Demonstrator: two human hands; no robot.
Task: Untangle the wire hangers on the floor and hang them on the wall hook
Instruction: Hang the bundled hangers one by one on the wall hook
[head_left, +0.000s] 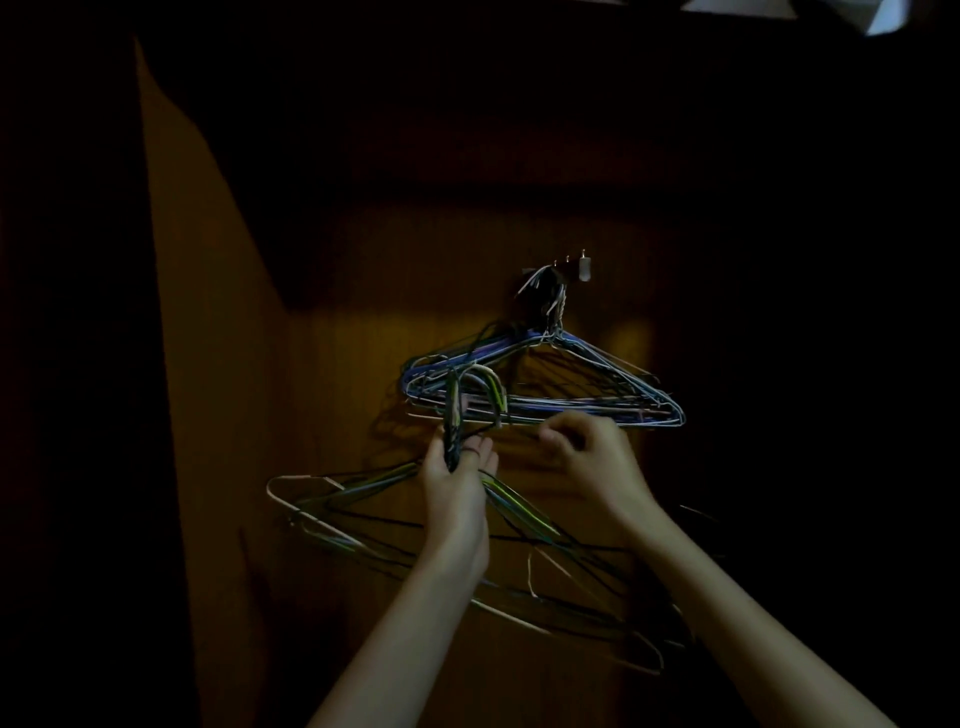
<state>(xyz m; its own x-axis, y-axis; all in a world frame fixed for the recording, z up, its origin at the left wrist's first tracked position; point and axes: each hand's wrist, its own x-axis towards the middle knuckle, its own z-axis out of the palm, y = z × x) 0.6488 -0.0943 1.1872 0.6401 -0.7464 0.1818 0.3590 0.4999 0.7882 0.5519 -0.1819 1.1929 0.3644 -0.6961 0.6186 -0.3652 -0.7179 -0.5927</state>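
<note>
Hanging step: the left hand (457, 462) grips a bundle of hangers (395, 525) by the necks; the right hand (582, 452), loosely curled, looks empty. Next, lift their hooks onto the wall hook (558, 273), beside the hung hangers (571, 395).

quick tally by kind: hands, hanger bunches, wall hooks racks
Hands: 2, the left hand gripping the necks of the held hanger bunch, the right hand blurred beside it.
Hanger bunches: 2, the held one and the hung hanger bunch; single wires too tangled and dark to count.
Wall hook racks: 1, the hook rack.
Total: 5.
</note>
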